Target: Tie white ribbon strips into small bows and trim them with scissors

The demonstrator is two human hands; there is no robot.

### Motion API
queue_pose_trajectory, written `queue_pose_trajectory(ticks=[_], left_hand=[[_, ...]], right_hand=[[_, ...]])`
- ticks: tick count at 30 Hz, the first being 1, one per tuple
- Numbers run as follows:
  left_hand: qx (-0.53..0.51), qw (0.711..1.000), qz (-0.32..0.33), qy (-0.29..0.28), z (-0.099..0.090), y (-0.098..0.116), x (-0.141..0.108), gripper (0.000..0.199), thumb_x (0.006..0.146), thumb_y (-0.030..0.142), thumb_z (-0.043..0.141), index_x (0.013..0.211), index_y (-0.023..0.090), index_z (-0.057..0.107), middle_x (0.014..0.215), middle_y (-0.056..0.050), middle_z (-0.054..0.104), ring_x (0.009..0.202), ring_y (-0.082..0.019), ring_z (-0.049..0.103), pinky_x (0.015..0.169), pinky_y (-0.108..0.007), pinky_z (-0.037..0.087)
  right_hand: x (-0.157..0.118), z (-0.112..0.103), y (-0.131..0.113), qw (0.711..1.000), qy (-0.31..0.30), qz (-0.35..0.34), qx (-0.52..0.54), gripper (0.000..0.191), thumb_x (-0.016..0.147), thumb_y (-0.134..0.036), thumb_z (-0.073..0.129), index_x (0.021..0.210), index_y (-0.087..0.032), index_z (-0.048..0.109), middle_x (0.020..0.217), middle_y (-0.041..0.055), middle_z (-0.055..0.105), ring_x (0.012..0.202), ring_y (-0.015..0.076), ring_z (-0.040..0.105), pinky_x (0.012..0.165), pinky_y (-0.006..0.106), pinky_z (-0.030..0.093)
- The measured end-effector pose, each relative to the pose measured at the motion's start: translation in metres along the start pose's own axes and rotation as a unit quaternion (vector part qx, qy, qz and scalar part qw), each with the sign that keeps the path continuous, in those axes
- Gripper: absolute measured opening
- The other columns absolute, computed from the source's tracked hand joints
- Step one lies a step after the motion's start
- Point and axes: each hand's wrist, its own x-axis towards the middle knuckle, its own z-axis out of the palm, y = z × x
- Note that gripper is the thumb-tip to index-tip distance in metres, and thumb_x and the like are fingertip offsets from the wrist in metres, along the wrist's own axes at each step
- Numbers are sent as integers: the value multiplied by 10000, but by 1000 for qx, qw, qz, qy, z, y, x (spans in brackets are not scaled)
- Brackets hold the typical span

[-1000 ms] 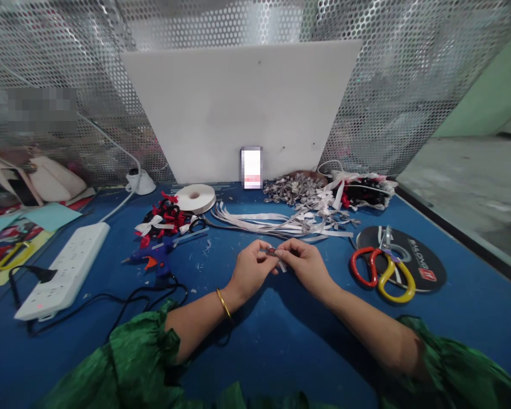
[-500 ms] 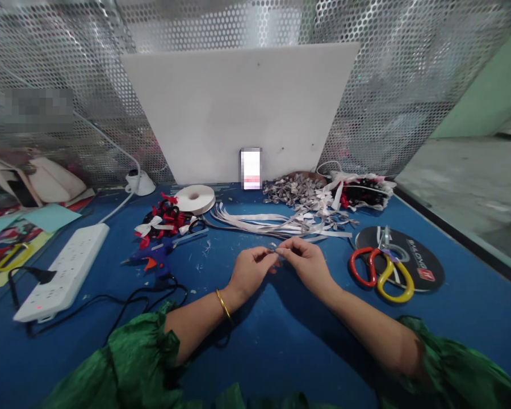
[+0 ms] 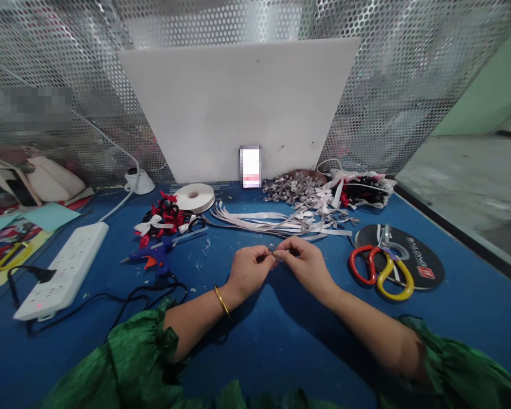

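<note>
- A small gray ribbon piece (image 3: 272, 247) is being pinched by both hands, above the blue table (image 3: 255, 341) and in front of the long ribbons (image 3: 259, 223).
- By the left hand (image 3: 249, 270), one end is being held, with the thumb and first finger closing on it (a gold bangle (image 3: 222, 302) is being worn on that wrist).
- By the right hand (image 3: 309, 264), the same piece is being gripped, with the thumb and first finger pressing together on it.
- Most of the piece is being hidden by the fingers (its full shape cannot be told).
- The tips of the two hands are being held very close; whether they are touching cannot be told.
- The scissors (image 3: 395, 284), with one red and one yellow handle, are being partly held up by a black disc (image 3: 430, 255), to the right of the right hand.
- To the left of the left hand, a blue glue gun (image 3: 159, 254) is being laid on its side, near red and white bows (image 3: 155, 225).
</note>
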Motion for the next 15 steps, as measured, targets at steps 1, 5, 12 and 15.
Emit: queue_pose_trajectory(ticks=[1,5,12,15], left_hand=[[8,1000,8,-1,-1,1,0,221,777,267,571,599,169,659,618,-17,656,617,-150,585,631,-252,425],[-65,997,12,-47,-2,2,2,210,788,288,578,654,166,685,666,-29,679,646,-156,603,647,-255,454],[-147,986,-29,-80,0,-1,7,174,764,274,628,715,149,738,728,-59,706,715,-165,622,736,-269,469],[-179,979,-43,-91,2,0,5,188,756,312,661,780,151,756,809,-68,727,781,-185,643,786,-286,470]], right_hand=[[-1,0,-2,1000,2,-6,-1,99,770,-278,661,696,-212,659,671,9,639,652,166,536,614,290,381],[-3,0,-7,979,-45,81,183,176,743,-332,691,655,-198,619,593,-6,583,594,147,518,584,280,376],[2,0,0,923,-62,196,325,226,629,-322,801,625,-159,644,557,-18,544,535,99,456,548,250,338],[2,-2,0,938,-48,174,297,235,661,-354,785,622,-162,654,552,-14,547,549,107,462,553,255,332]])
